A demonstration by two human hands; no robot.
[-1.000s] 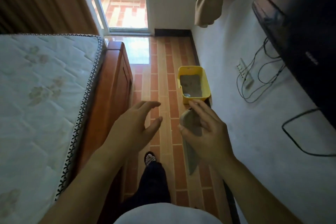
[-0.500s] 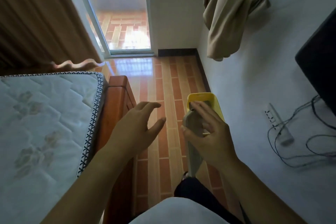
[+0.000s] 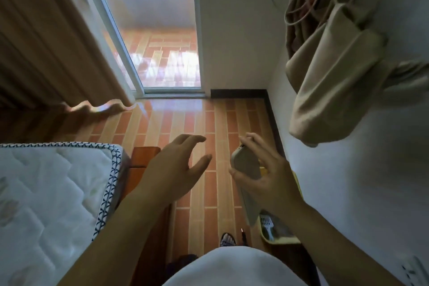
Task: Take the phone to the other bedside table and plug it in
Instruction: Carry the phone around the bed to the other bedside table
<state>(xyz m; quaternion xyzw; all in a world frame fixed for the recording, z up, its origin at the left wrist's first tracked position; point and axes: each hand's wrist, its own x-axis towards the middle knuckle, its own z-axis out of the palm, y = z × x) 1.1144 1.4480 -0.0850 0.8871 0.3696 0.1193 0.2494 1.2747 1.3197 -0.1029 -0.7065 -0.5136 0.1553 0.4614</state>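
My right hand (image 3: 270,176) grips a phone (image 3: 246,165) in a pale grey case, held upright and seen from its back, over the tiled floor near the right wall. My left hand (image 3: 174,169) hovers beside it, fingers spread and curved, holding nothing. A gap of floor separates the two hands. No bedside table or charging cable shows in this view.
The mattress (image 3: 53,197) on its wooden bed frame (image 3: 144,158) fills the left. A yellow tray (image 3: 276,232) sits on the floor below my right hand. A brown curtain (image 3: 46,42) and glass door (image 3: 153,37) lie ahead. Beige cloth (image 3: 332,81) and cables hang on the right wall.
I have walked forward along the foot of the bed. The bed corner and yellow tray slid down the view, and the door and curtain came closer. The hands keep their poses.
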